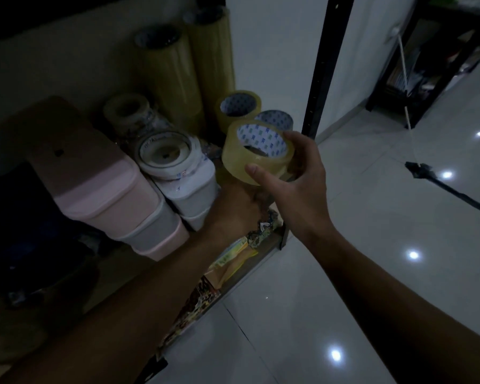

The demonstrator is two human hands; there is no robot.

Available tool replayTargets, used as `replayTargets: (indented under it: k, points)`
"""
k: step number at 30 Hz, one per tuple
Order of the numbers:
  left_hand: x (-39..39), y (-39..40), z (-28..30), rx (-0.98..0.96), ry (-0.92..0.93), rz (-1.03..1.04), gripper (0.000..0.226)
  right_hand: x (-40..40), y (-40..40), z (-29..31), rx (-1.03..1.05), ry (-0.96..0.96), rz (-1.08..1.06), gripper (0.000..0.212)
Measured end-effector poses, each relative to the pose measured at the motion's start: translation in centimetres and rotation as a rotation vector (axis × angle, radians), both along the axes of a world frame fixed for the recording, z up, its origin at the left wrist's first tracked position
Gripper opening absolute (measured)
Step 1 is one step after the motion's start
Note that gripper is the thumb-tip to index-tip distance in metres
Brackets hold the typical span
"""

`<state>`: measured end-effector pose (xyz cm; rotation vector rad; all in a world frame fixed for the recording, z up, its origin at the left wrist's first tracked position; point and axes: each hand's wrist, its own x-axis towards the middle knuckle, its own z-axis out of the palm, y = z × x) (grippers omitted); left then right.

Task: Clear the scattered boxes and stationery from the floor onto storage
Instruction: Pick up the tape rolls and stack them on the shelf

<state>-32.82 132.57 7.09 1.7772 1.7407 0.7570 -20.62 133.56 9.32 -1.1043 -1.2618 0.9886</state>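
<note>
We stand in a dim home storage corner: glossy white floor tiles (372, 245), black metal shelving (320, 79) at right, stacked tape rolls (239, 106) and plastic bins (108, 189) at left.

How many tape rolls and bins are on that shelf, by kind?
Clear tape rolls: 3, one in the right hand, two behind
White tape rolls: 2
Tall yellowish rolls: 2
Bins: 2
Total: 9

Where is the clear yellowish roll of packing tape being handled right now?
The clear yellowish tape roll sits mid-frame in the head view, gripped by the right hand, just in front of two similar rolls on the shelf.
</note>
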Motion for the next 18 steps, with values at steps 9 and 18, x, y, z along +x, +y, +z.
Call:
replayTargets:
  k: [9, 18]
  points:
    - [0.1, -1.1, 6.1, 0.404, -0.054, 0.206, 0.026, 0.7, 1.7, 2.9, 0.078, 0.014, -0.077, 0.080]
    - [-3.7, 6.8, 9.8, 0.264, 0.401, 0.105, 0.038, -0.1, 4.5, 3.7, 0.087, -0.064, -0.153, 0.085]
